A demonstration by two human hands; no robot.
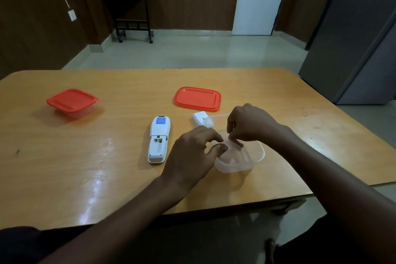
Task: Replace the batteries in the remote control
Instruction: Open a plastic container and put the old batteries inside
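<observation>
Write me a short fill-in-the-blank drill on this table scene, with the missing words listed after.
1. The white remote control lies face down with its battery compartment ____.
2. The loose orange rectangular lid lies flat on the ____ wooden table.
3. The right hand reaches into the clear plastic container, which has no ____ on it.
4. The other clear container, at the left, is closed with an ____ lid.

Missing words: open; light brown; lid; orange
</observation>
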